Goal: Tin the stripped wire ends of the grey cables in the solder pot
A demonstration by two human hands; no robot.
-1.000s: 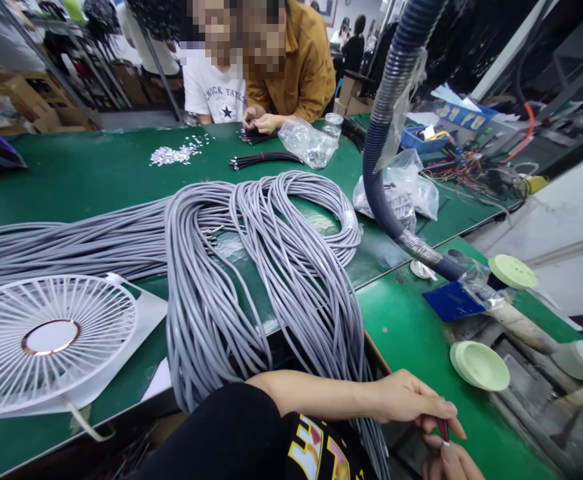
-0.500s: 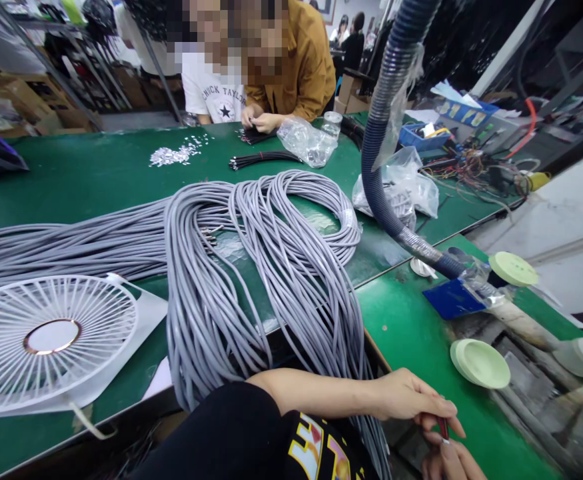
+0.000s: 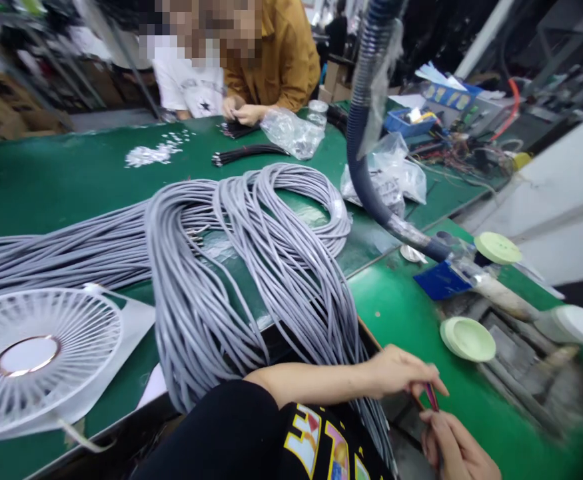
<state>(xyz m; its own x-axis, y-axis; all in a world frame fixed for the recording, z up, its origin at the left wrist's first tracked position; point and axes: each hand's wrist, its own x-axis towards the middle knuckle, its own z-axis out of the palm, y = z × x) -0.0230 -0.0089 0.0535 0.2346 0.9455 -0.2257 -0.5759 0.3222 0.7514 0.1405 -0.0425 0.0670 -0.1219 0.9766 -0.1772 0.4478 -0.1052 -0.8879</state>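
My left hand (image 3: 402, 373) reaches across my lap at the bottom of the view and pinches a thin red wire (image 3: 431, 397) between its fingertips. Just below it, my right hand (image 3: 455, 445) touches the lower end of the same wire with its fingers curled. Both hands hover over the near edge of the green bench (image 3: 401, 313). A large bundle of grey cables (image 3: 251, 267) hangs over the table edge right beside my left forearm.
A white fan grille (image 3: 31, 353) lies at the left. A dark corrugated hose (image 3: 361, 153) comes down to the bench by pale green discs (image 3: 467, 339). Plastic bags (image 3: 396, 177) and black wire bundles (image 3: 246, 153) lie farther back. Two people work at the far side.
The view has swung, so everything sits a little further left and the picture is blurrier. My hands stay together on the red wire and appear slightly higher in the frame.
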